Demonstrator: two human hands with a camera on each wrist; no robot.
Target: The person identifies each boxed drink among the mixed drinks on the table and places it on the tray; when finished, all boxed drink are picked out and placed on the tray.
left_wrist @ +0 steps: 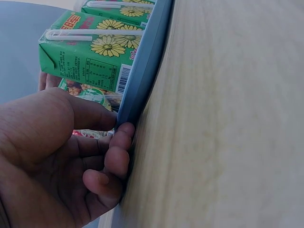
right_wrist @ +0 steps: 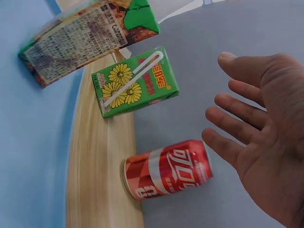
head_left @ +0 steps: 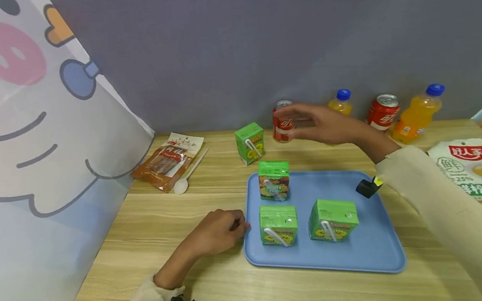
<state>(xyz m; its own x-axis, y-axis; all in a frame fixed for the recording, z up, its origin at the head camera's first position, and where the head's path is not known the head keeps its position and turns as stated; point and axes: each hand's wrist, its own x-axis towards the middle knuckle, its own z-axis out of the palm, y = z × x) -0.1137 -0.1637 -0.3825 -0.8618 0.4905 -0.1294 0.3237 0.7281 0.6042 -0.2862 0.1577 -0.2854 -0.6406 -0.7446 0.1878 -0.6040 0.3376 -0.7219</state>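
My left hand pinches the left rim of a blue tray, thumb on the rim and fingers curled against its outside in the left wrist view. Three green drink cartons stand on the tray: a rear one, a front left one and a front right one. Behind the tray, another green carton with a white straw stands on the table. My right hand, fingers spread and holding nothing, hovers near a red cola can. It partly covers the can in the head view.
Along the grey back wall stand an orange drink bottle, a second cola can and another orange bottle. A snack bag lies at the right. A brown packet and a white spoon lie at the left.
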